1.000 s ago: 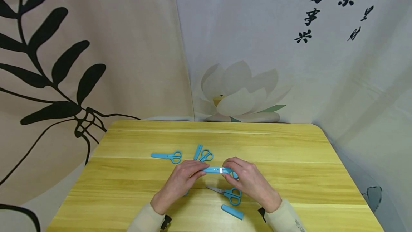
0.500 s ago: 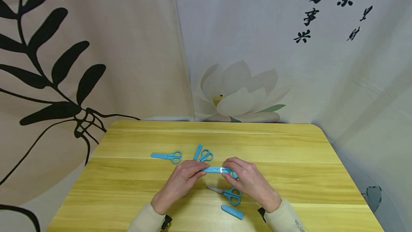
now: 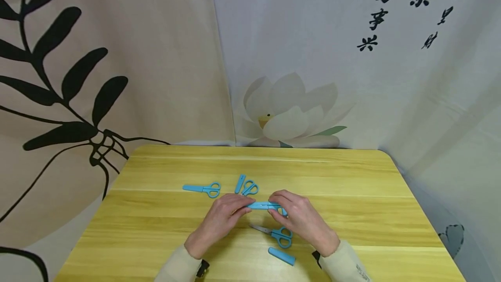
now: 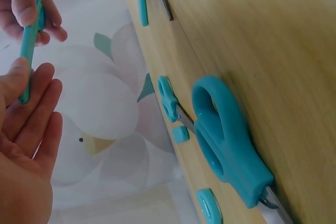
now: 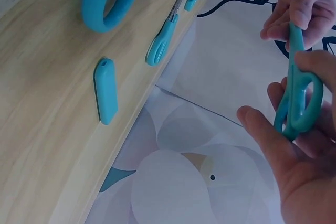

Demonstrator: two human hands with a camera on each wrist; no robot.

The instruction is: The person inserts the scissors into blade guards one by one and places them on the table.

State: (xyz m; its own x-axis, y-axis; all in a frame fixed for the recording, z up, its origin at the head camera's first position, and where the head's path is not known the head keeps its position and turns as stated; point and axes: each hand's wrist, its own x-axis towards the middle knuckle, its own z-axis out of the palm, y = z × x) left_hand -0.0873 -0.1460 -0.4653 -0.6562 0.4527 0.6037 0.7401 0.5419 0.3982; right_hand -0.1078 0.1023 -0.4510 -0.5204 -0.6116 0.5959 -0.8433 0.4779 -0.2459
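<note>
Both hands hold one pair of blue scissors (image 5: 302,106) above the table, level and pointing left. My left hand (image 3: 215,221) pinches the tip end of its blue blade cover (image 3: 259,205) between thumb and fingers. Around the handles curl the thumb and fingers of my right hand (image 3: 307,221). The cover meets the handles, with no bare blade showing between them. Just below the hands in the head view lie other blue scissors (image 3: 282,236) with a bare blade, and a loose blue cover (image 3: 282,256) is nearer the front.
Farther back on the wooden table (image 3: 352,186) are covered scissors (image 3: 210,189), a loose cover (image 3: 240,183) and another pair of scissors (image 3: 250,187). The left wrist view has large scissors (image 4: 231,140) close to the camera. A printed curtain (image 3: 156,55) hangs behind the table.
The strip of bare metal between cover and handles has gone from sight as the two came together. My right hand has shifted slightly left; my left hand stays nearly still.
</note>
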